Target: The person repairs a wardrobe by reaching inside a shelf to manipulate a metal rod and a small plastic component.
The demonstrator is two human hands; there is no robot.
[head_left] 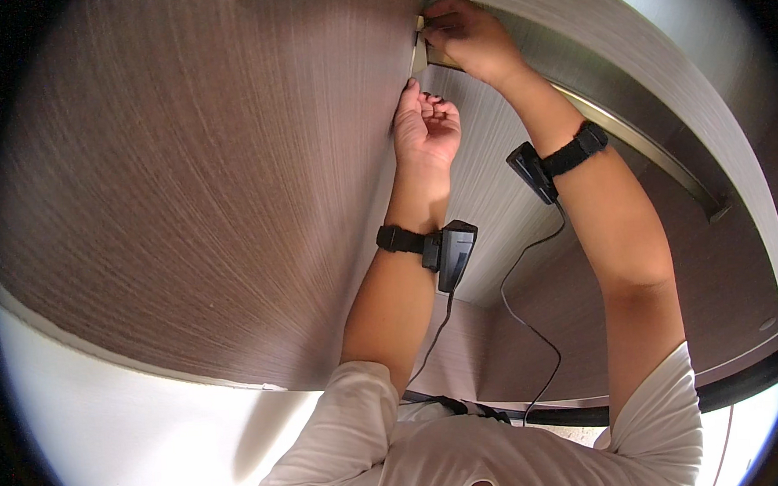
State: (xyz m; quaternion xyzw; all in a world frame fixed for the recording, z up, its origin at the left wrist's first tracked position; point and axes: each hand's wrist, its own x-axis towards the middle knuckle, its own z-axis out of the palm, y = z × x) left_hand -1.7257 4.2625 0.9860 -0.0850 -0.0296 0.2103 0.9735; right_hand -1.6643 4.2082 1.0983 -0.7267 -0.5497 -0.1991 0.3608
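My right hand point(471, 43) reaches high up, its fingers pinched at a small pale-gold fitting point(422, 58) on the brown wood-grain panel point(226, 163). Close to that hand runs a gold-coloured hanging rail point(629, 123), and its far end disappears behind my fingers. Just below, my left hand point(429, 128) is closed, palm side showing and fingers curled. Its thumb tip presses at the lower end of the fitting, along the panel. Whether anything small is between thumb and forefinger is hidden.
Wood-grain cabinet walls surround both arms, with a pale curved-looking front edge point(715, 94) at right. A black device is strapped to each forearm, and cables point(534, 323) hang from them toward my body. White surface point(134, 406) lies at lower left.
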